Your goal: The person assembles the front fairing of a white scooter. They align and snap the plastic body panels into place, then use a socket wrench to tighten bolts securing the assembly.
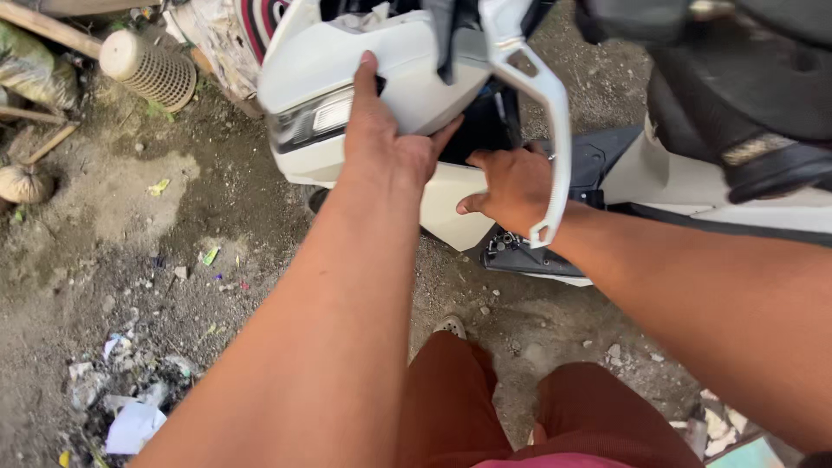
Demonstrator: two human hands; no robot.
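Observation:
A white scooter's front end fills the top of the head view. My left hand (381,130) lies flat against the white front fairing (407,61), thumb hooked under its lower edge beside the headlight (314,117). My right hand (511,186) reaches into the dark gap below the fairing and touches the lower white side panel (451,212); its fingers are partly hidden. A loose white trim piece (542,95) hangs in front of my right wrist. The black seat (745,95) is at the upper right.
Bare dirt ground (173,260) with scraps of litter (130,416) at the lower left. A round perforated beige cylinder (152,69) and wooden sticks lie at the upper left. My legs in rust-coloured trousers (485,407) are at the bottom.

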